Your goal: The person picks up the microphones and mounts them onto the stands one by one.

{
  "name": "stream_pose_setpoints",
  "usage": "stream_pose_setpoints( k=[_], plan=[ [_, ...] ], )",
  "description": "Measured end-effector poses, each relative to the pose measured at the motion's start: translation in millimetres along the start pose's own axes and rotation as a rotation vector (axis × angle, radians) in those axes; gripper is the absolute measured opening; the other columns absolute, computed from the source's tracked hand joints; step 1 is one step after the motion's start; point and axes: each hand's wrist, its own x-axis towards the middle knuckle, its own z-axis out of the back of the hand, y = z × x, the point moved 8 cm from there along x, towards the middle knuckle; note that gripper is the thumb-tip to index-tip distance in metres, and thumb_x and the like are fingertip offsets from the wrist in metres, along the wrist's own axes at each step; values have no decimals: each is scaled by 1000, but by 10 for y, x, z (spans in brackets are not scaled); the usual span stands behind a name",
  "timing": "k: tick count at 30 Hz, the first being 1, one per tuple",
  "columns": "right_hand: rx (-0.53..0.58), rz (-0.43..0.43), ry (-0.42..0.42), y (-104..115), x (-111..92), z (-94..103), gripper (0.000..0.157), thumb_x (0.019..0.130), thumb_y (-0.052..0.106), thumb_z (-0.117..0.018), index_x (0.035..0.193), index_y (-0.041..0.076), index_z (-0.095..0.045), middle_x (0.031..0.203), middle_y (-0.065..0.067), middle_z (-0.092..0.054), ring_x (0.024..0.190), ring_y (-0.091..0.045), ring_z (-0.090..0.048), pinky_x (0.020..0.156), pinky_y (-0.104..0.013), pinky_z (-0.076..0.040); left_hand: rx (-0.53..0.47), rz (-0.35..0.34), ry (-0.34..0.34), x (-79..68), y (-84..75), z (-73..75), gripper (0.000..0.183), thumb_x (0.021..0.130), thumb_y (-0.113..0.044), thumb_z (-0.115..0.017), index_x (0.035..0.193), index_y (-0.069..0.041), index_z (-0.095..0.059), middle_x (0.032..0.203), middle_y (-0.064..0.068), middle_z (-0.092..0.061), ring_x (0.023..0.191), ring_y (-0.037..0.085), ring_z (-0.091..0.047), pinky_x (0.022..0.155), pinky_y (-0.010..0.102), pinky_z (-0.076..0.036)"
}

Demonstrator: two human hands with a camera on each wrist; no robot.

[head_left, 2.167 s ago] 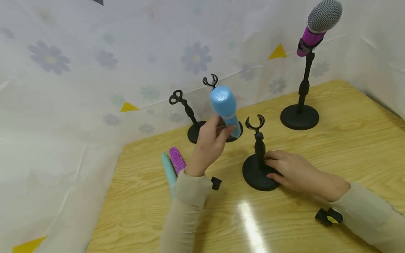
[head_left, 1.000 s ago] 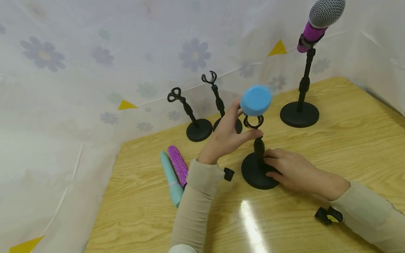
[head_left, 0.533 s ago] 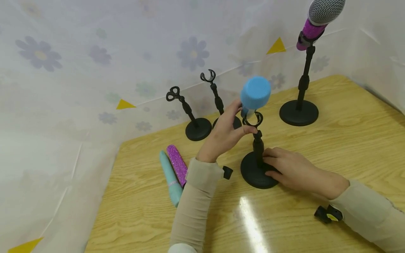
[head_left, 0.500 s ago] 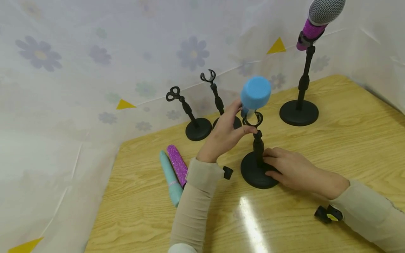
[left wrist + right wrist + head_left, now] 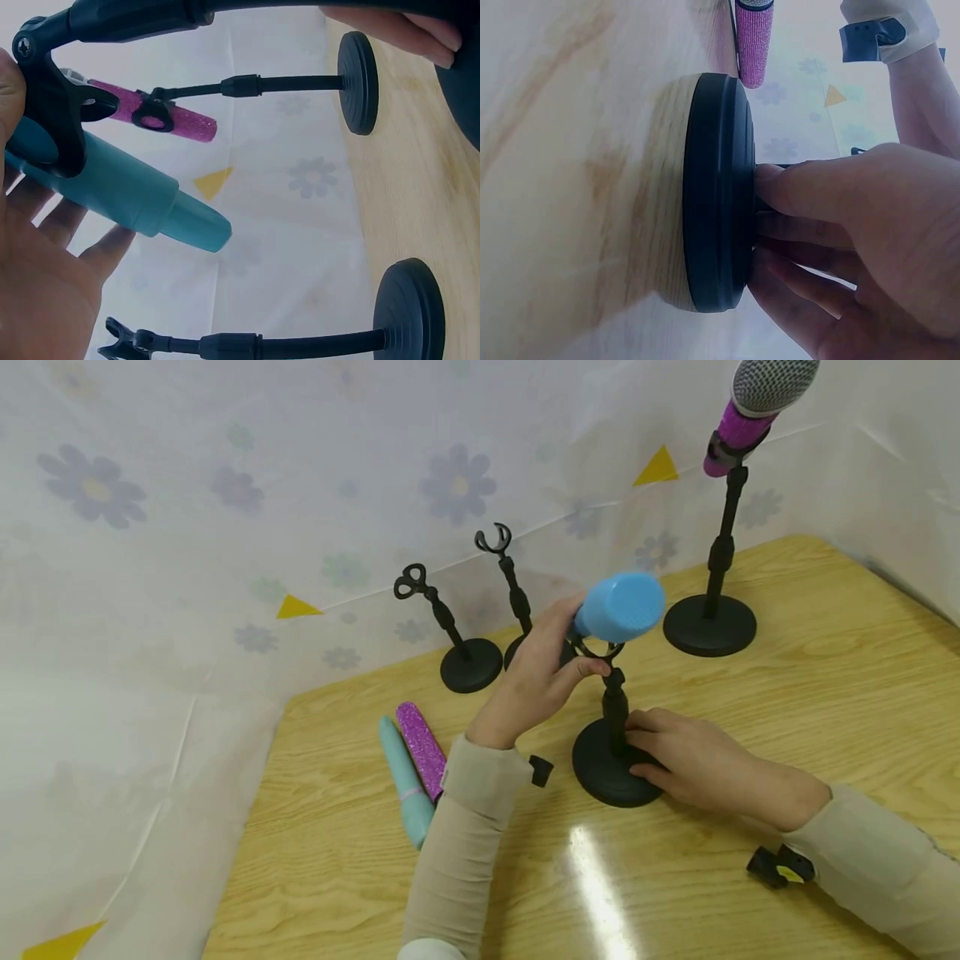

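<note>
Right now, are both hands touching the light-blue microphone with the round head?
No, only the left hand is at the light-blue microphone; the right hand is low on the round-based black stand.

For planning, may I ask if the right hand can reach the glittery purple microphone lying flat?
Probably not easily: the right hand holds a microphone stand, and the left sleeve partly blocks the glittery purple microphone.

Head view bright, white glare streak (image 5: 600, 893) on table (image 5: 315, 877). Wrist views bluish; shadow beside stand base (image 5: 720, 195); wood grain (image 5: 555, 165) seemingly blurred.
</note>
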Motion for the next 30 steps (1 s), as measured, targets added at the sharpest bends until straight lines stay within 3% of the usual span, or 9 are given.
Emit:
stream_pose_setpoints(
  k=[2,6,9,11,14,19,21,24,30],
  plan=[
    [-2,5,-6,2,1,4,29,86,19,-81,109,4,-73,116,-9,-64,100,-24,-66,77,-42,-60,-1,-1,-5,-6,-8,-5,83,86,-51,-43,152,0,-34,149,18,-47,139,27,-47,121,27,-35],
    [-5,14,-18,8,3,9,29,85,19,-81,108,4,-73,115,-9,-65,100,-24,-66,76,-41,-60,-15,-11,14,-12,-24,-65,77,91,-49,-37,149,2,-38,134,17,-59,103,21,-61,97,21,-46],
    [-4,19,-18,15,11,7,30,85,19,-81,109,4,-73,116,-10,-65,100,-25,-67,77,-42,-60,-29,-13,16,-18,-38,-89,73,93,-46,-35,148,3,-40,121,14,-65,74,16,-50,76,22,-42],
    [-3,14,-15,12,12,10,30,85,18,-82,109,3,-73,116,-11,-65,101,-26,-67,78,-42,-60,-43,-2,10,-18,-44,-85,71,94,-44,-37,147,2,-41,120,14,-66,74,14,-50,75,22,-41],
    [1,6,-11,3,11,11,30,84,18,-82,109,3,-73,115,-11,-65,100,-26,-67,78,-42,-60,-72,15,26,-7,-46,-98,68,95,-41,-39,149,1,-39,126,15,-64,79,14,-54,79,21,-43],
    [7,11,-15,-4,10,11,30,84,18,-82,108,2,-73,115,-11,-65,101,-26,-67,79,-42,-60,-155,59,54,1,-28,-128,69,95,-39,-41,151,0,-36,141,17,-58,106,20,-63,95,20,-47],
    [8,15,-19,-4,7,12,30,84,18,-82,108,2,-73,115,-11,-65,101,-26,-67,79,-42,-60,-188,80,61,-6,-21,-141,67,96,-37,-42,152,0,-35,145,17,-54,125,22,-59,105,23,-46],
    [11,18,-25,-4,1,12,31,84,17,-82,109,2,-74,115,-11,-65,100,-26,-67,78,-42,-60,-221,130,53,-48,4,-157,59,101,-32,-48,153,-6,-35,149,13,-52,137,19,-52,112,27,-44],
    [18,22,-26,-7,-1,8,31,84,17,-82,109,2,-73,116,-11,-65,101,-26,-67,79,-43,-60,-283,301,-33,-250,80,-180,58,103,-27,-58,155,-19,-33,154,3,-43,144,12,-42,118,32,-41]
  ],
)
